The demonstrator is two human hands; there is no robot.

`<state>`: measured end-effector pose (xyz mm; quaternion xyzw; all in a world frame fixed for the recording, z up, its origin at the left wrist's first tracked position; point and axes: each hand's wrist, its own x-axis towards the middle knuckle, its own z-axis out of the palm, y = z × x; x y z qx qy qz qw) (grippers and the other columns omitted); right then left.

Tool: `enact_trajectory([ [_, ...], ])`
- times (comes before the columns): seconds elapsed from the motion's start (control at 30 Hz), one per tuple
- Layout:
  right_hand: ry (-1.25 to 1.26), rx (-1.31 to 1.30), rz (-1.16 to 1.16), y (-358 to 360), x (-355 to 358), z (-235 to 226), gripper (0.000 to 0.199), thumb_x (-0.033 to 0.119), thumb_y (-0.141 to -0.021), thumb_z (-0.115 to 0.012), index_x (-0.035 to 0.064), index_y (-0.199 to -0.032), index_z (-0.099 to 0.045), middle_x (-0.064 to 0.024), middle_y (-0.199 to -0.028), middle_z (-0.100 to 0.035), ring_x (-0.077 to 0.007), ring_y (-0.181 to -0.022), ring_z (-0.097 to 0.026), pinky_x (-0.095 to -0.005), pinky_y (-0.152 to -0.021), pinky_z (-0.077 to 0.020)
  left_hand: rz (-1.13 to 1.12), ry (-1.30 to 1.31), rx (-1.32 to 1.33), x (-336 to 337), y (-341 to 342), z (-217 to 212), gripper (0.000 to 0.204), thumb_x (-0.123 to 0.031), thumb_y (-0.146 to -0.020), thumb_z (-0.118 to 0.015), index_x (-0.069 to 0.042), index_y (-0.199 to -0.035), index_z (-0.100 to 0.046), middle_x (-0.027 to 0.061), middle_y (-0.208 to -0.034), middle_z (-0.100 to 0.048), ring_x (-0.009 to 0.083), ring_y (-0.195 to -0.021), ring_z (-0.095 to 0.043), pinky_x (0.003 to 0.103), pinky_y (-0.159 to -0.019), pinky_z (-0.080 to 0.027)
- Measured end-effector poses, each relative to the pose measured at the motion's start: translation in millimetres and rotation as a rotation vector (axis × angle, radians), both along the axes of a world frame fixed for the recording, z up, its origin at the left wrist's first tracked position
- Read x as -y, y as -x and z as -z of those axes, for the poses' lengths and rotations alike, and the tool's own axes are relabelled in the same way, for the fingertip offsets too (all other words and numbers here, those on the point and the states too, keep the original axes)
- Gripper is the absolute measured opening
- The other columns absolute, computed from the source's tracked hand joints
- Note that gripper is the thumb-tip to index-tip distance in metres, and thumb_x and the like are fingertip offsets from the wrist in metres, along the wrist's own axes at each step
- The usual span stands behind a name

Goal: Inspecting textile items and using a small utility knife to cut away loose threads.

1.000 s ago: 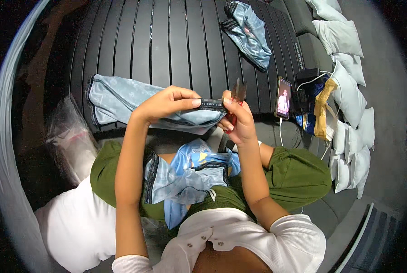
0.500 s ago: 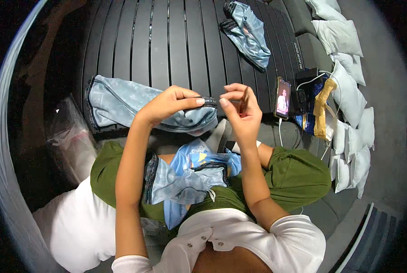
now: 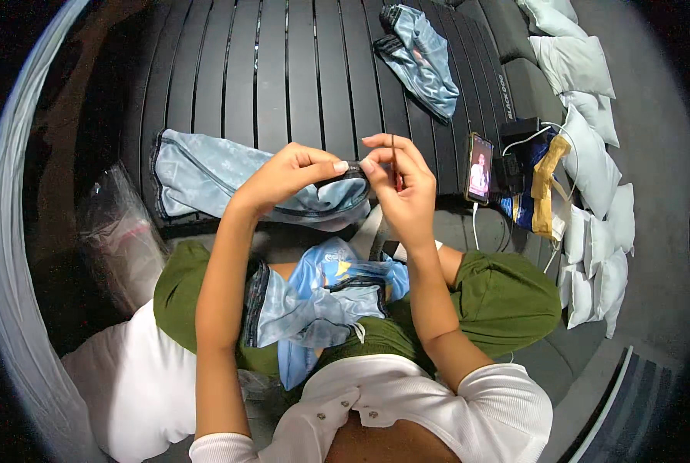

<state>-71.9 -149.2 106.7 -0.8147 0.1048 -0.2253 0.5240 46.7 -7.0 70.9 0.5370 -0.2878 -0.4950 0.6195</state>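
A light blue fabric sleeve [image 3: 206,166] with dark elastic bands at its ends lies along the near edge of the black slatted table. My left hand [image 3: 287,179] pinches its right-hand band between thumb and fingers, lifting that end. My right hand [image 3: 408,189] is closed, its thumb and index finger at the end of the same band. A slim tool with a red part [image 3: 398,181] shows within its curled fingers, a thin dark length rising past them; its kind is unclear. Across my lap lies more light blue fabric with dark bands [image 3: 306,309].
Another folded blue fabric piece [image 3: 422,65] rests on the black slatted table [image 3: 283,69]. A lit phone [image 3: 479,168] with a cable stands at the right, beside a blue and yellow packet [image 3: 544,189]. White cushions [image 3: 592,162] line the right; a clear plastic bag [image 3: 125,239] lies left.
My right hand has moved slightly left, bringing its thumb and index finger to the band. The dark length of the tool now shows upright. My left hand keeps its hold.
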Motion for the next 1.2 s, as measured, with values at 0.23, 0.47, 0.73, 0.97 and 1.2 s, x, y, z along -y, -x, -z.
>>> enact_trajectory([
  [0.23,-0.068,0.013,-0.006,-9,3,-9,0.006,0.004,-0.08,-0.059,-0.002,-0.079,-0.058,-0.0065,-0.095,-0.055,-0.0035,-0.068,-0.046,-0.0167,-0.059,-0.0355,-0.135,0.028,-0.042,-7,-1,-12,0.025,-0.022,-0.085,-0.057,0.002,-0.085,-0.065,-0.004,-0.075,-0.059,0.0027,-0.069,-0.049,0.018,-0.064,-0.04],
  [0.47,0.116,0.09,-0.009,-13,-9,-13,0.007,0.003,-0.074,-0.065,0.0002,-0.08,-0.061,-0.0031,-0.095,-0.057,-0.0004,-0.054,-0.039,-0.0158,-0.047,-0.0296,-0.215,0.078,-0.057,-9,-2,-12,0.025,-0.023,-0.085,-0.056,0.001,-0.086,-0.065,-0.0049,-0.074,-0.057,0.0023,-0.07,-0.047,0.019,-0.065,-0.039],
  [0.73,0.344,0.161,0.018,-19,-11,-11,0.008,0.004,-0.076,-0.064,-0.0005,-0.082,-0.06,-0.0042,-0.092,-0.057,-0.0018,-0.051,-0.037,-0.0171,-0.046,-0.0302,-0.259,0.089,0.048,-6,3,-15,0.026,-0.022,-0.086,-0.055,0.001,-0.077,-0.062,-0.0068,-0.07,-0.053,0.001,-0.068,-0.044,0.019,-0.061,-0.036],
  [0.97,0.102,0.107,0.035,-19,-6,-8,0.012,0.01,-0.085,-0.054,-0.0005,-0.079,-0.053,-0.0067,-0.094,-0.053,-0.005,-0.069,-0.044,-0.0175,-0.058,-0.034,-0.255,0.101,0.038,-8,1,-16,0.026,-0.023,-0.086,-0.055,0.001,-0.078,-0.063,-0.0067,-0.069,-0.054,0.0016,-0.066,-0.045,0.019,-0.06,-0.037],
  [1.2,0.068,0.115,0.023,-17,-6,-10,0.009,0.009,-0.082,-0.058,-0.0001,-0.081,-0.055,-0.0066,-0.094,-0.054,-0.0083,-0.072,-0.047,-0.0196,-0.062,-0.0364,-0.261,0.09,-0.01,-9,0,-14,0.026,-0.023,-0.086,-0.056,0.0,-0.082,-0.065,-0.0059,-0.07,-0.055,0.0021,-0.067,-0.046,0.019,-0.061,-0.038],
])
